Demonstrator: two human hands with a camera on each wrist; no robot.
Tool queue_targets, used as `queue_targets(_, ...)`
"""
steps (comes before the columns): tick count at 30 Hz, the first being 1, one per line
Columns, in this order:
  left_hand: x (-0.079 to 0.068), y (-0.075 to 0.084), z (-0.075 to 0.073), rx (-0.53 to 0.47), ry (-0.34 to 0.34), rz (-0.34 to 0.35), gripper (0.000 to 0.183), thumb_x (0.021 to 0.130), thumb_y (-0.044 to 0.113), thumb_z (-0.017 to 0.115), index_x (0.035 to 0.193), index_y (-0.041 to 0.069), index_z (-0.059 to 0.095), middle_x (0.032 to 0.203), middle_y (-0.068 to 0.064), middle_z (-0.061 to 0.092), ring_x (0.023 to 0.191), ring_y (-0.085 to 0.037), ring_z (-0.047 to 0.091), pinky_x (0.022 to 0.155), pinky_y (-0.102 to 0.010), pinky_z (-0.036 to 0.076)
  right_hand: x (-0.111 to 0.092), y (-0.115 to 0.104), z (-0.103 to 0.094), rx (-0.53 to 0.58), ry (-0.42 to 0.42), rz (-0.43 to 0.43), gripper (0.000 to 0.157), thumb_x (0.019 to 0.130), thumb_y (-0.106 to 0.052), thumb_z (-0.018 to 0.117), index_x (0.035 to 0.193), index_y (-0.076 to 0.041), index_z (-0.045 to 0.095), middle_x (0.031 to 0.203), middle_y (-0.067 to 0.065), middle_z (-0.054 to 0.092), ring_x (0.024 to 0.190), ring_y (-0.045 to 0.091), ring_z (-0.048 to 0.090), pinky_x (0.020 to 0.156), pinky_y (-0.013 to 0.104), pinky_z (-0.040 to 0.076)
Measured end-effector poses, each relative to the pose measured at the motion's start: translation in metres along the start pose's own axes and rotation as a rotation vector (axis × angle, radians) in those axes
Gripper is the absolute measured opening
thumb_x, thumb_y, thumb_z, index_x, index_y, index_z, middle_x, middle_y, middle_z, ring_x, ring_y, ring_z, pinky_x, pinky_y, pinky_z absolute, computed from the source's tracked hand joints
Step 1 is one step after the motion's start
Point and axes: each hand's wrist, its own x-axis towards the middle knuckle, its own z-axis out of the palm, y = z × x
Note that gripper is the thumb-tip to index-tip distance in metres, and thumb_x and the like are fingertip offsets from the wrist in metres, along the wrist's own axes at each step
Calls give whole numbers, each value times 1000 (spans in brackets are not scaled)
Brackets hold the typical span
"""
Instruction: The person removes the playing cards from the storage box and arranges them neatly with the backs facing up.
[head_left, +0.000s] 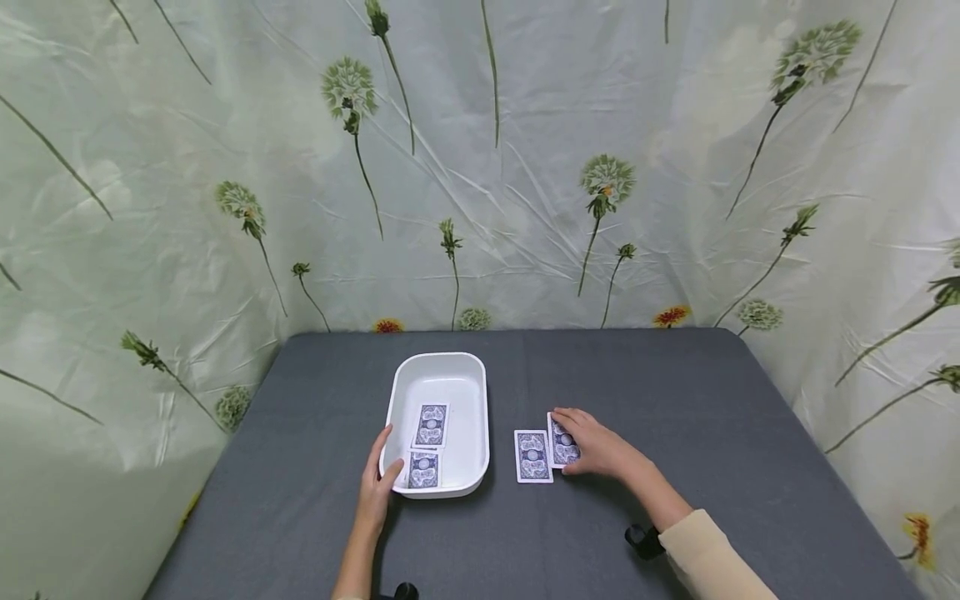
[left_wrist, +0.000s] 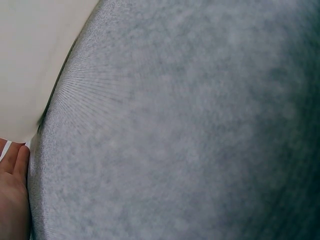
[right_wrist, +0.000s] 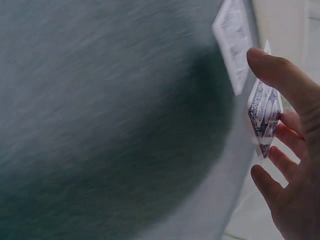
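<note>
The rightmost card (head_left: 563,452) lies partly under the nearer right grip (head_left: 597,447), long axis fore-and-aft — whether pinched, I cannot tell (left grip (head_left: 375,487) clasps the tray (head_left: 467,433)).

In the head view, the right grip (head_left: 602,447) hides part of one card (head_left: 563,451); the left wrist view cuts off the left grip (left_wrist: 14,200) and blurs the table (left_wrist: 175,130).

Rectangular white tray (head_left: 450,387), upright, corners rounded; inside lie, back up, a blue-patterned middle card (head_left: 431,426) and, toward the near end, a matching front card (head_left: 423,471). Right of the tray, a like-backed inner card (head_left: 533,457) lies flat, just beside an outer card (head_left: 563,451) gripped by the right hand (head_left: 598,446).
</note>
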Motion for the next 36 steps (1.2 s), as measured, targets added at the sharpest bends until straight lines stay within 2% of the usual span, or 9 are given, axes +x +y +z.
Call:
queue_targets(4,1,-4,0,-10,8,-15,58,86,4,50,141,13,32,148,-6,28,126,-6,29,98,-16,24,-6,9,7,23,-44,36,82,66,-24,78,134,1,39,137,15,41,127,34,36,100,50,34)
queue_targets(6,2,-5,-1,-11,4,-17,58,86,4,50,141,13,32,148,-7,27,128,-10,28,101,-21,23,-8,12,9,33,-60,53,81,67,-25,78,134,0,40,137,15,41,127,34,36,99,50,33)
queue_targets(11,1,0,-2,4,-7,-21,58,86,5,50,141,13,32,149,-9,26,134,-23,22,107,-42,18,-7,16,12,54,-98,75,79,69,-28,77,134,-1,41,138,15,41,128,34,36,101,50,32)
queue_targets(13,-2,8,-1,2,-7,-25,58,86,5,50,141,12,32,148,-10,26,133,-22,23,106,-40,18,-6,17,11,54,-117,77,79,69,-30,76,134,-2,41,139,14,40,128,34,36,100,51,32)
queue_targets(17,-7,24,2,0,1,-37,57,85,3,49,140,9,33,148,-11,27,129,-11,27,103,-30,21,-6,18,11,20,-153,79,78,71,-33,75,135,-4,40,141,12,39,129,33,35,100,53,30)
queue_targets(20,-8,27,2,8,2,-35,57,85,3,48,140,7,32,148,-13,27,128,-10,27,103,-30,21,-6,18,11,-3,-162,79,78,71,-33,75,135,-5,40,141,12,39,130,32,34,100,54,29)
queue_targets(26,-1,9,0,-1,-8,-13,58,86,5,49,140,12,32,148,-10,27,133,-22,24,105,-37,19,-6,19,10,-25,-164,91,79,69,-33,76,135,-6,41,141,11,40,130,31,34,100,55,27)
queue_targets(32,2,-4,-1,21,9,2,57,86,9,50,140,16,34,148,-8,28,133,-19,24,106,-38,18,-5,14,4,-43,-150,78,75,71,-32,75,133,-5,43,140,12,40,130,32,34,101,55,25)
queue_targets(36,1,-5,-1,29,16,2,56,86,10,50,140,16,35,147,-9,29,132,-19,25,106,-39,19,2,4,-6,-95,-89,74,61,76,-29,70,129,-6,49,136,12,45,126,31,39,101,54,27)
